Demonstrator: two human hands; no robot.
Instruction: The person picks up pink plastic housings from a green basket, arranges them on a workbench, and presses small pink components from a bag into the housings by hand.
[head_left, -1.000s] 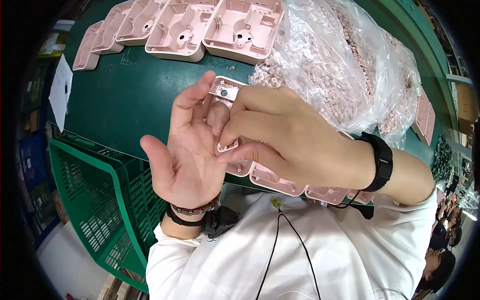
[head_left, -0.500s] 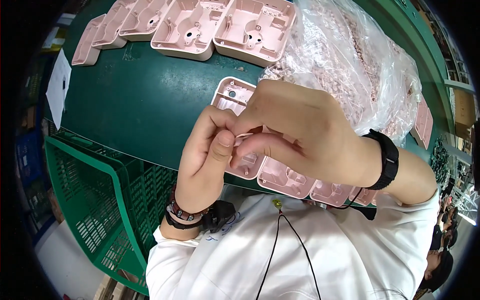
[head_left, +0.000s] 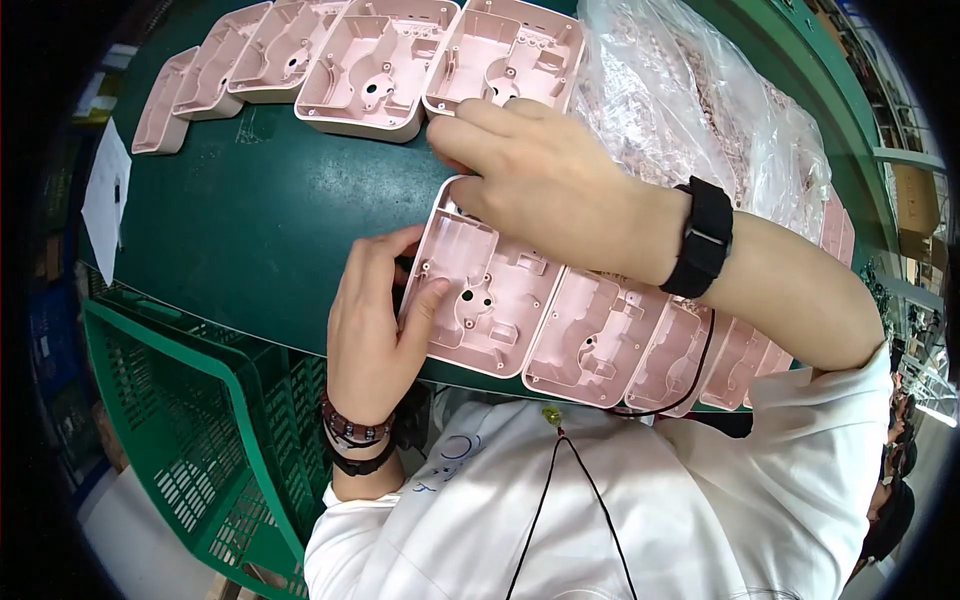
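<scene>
An open, pale pink plastic housing (head_left: 510, 345) with inner ribs and round holes lies in front of me at the left end of a near row. My left hand (head_left: 372, 325) grips its left wall, thumb inside the rim and fingers along the outside. Over the housing's far left corner, my right hand (head_left: 540, 165) is closed with curled fingers, its thumb down inside by the rim. Whatever those fingers may hold is hidden. Right of this housing sits another pink housing (head_left: 567, 373), with several more beyond it.
Several pink housings (head_left: 360, 117) line the far side of the green table (head_left: 290, 190). A clear plastic bag (head_left: 720, 110) full of small pink parts bulges at the far right. Left of me stands a green slatted crate (head_left: 245, 440); a white paper (head_left: 105, 205) lies at the left edge.
My hands, together over the housing with a small pale piece between their fingers, have parted. The left moved down to the housing wall, the right up to its far corner.
</scene>
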